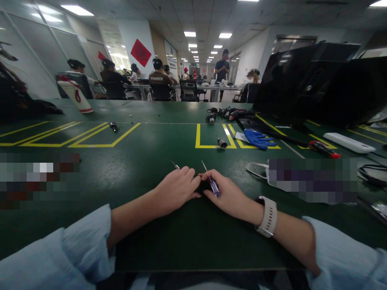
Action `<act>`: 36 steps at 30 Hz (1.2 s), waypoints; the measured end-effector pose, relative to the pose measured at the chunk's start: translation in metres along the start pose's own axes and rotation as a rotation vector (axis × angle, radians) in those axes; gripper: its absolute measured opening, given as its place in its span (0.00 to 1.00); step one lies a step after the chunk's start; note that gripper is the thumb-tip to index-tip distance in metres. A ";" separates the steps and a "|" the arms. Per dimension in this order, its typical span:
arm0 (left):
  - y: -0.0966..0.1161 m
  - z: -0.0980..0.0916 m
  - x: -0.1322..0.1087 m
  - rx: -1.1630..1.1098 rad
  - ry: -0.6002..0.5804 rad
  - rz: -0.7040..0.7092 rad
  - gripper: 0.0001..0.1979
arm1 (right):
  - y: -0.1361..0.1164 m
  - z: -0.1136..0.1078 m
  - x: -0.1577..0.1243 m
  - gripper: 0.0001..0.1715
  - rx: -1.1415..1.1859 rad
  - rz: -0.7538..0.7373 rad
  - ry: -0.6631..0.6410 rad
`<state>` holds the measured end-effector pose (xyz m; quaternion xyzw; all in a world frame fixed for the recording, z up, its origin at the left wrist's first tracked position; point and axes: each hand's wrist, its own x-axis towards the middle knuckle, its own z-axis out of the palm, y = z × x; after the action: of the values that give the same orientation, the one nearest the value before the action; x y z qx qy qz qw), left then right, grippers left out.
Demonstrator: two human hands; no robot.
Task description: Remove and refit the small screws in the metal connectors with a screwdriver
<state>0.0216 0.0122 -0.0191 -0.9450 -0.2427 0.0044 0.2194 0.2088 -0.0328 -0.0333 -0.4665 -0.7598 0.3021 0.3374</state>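
Green desk [181,245] in the head view, yellow tape [208,147] laid in lines across it, people [159,79] seated beyond under bright ceiling panels [190,34]! Back left stands a white-and-red cup [76,96], its contents hidden. Over the desk's near middle, the right grip [231,198] pinches a purple-handled screwdriver [214,187]; beside it the left grip [175,188] curls round a thin metal-tipped piece [175,165], mostly covered.

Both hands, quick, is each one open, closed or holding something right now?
Left hand: closed, apparently on a thin metal-tipped item, mostly hidden.
Right hand: holding a purple-handled screwdriver.
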 end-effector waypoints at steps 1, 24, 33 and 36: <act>0.001 0.000 0.000 0.024 0.006 0.011 0.19 | 0.001 0.001 -0.001 0.19 -0.009 -0.007 -0.004; -0.014 -0.027 -0.013 -0.153 0.027 0.157 0.15 | -0.005 -0.002 0.000 0.15 0.025 -0.013 0.165; -0.029 -0.014 -0.015 -0.561 -0.019 -0.038 0.16 | -0.008 -0.009 -0.004 0.23 0.365 0.079 0.347; -0.036 -0.006 -0.016 -0.733 0.033 -0.076 0.16 | -0.004 -0.007 -0.002 0.24 0.467 0.129 0.342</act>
<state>-0.0078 0.0309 -0.0005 -0.9511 -0.2595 -0.1064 -0.1296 0.2133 -0.0354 -0.0260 -0.4676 -0.5709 0.4065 0.5387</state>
